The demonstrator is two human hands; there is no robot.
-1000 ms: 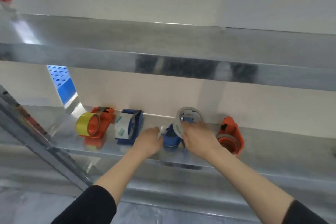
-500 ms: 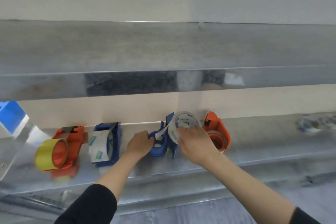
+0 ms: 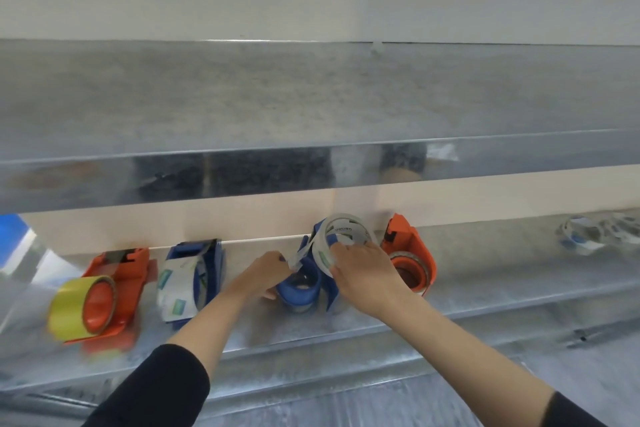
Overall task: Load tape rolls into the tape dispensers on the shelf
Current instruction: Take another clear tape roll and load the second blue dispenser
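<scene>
A blue tape dispenser [image 3: 298,291] stands on the metal shelf [image 3: 485,274] at the middle. My right hand [image 3: 363,274] grips a clear tape roll [image 3: 341,236] held upright over the dispenser. My left hand [image 3: 265,272] pinches the roll's loose end of tape [image 3: 297,258] just left of the roll. To the left stand an orange dispenser [image 3: 117,274] with a yellow roll [image 3: 74,308] and a blue dispenser [image 3: 207,263] with a clear roll [image 3: 176,291]. An orange dispenser [image 3: 412,253] with a roll stands right of my right hand.
Loose clear tape rolls [image 3: 595,234] lie blurred on the shelf at far right. An upper metal shelf [image 3: 311,107] overhangs the work area. A blue object [image 3: 12,236] shows at far left, and the shelf's front lip [image 3: 346,340] runs under my forearms.
The view has swung left to right, so the dispensers sit further left in frame. My right hand has kept hold of the roll while my left hand moved up to the tape end.
</scene>
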